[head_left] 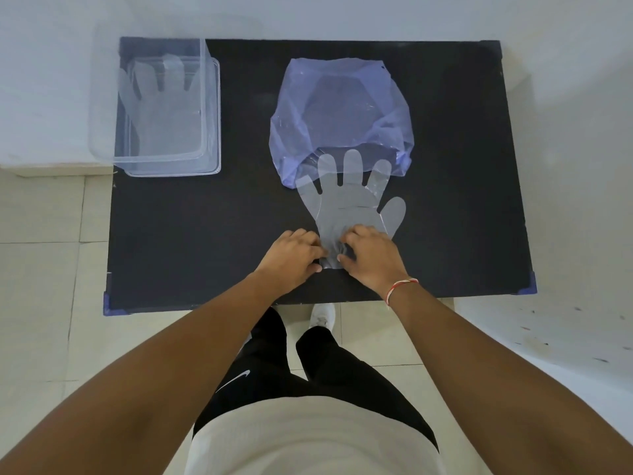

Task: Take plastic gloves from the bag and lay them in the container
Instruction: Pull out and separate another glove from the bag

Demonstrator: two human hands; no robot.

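Thin clear plastic, the flat hand-shaped glove [349, 204] lies on the black rectangular worktop [205, 217], cuff nearest the person and fingertips overlapping the mouth of the crumpled translucent purple plastic bag [342, 111] just beyond it. At the near edge the left hand [291, 257] and right hand [371, 257] each pinch a side of the bunched cuff, fingers curled down onto the film; each grip is closed on the glove. Film this light probably clings and folds, so the lift likely goes best slow and level, both pinches kept apart to hold the cuff taut. Far left stands the clear rectangular plastic container [212, 108], well apart from the bag, with another clear glove [161, 97] already flat inside; this one should land spread on top.
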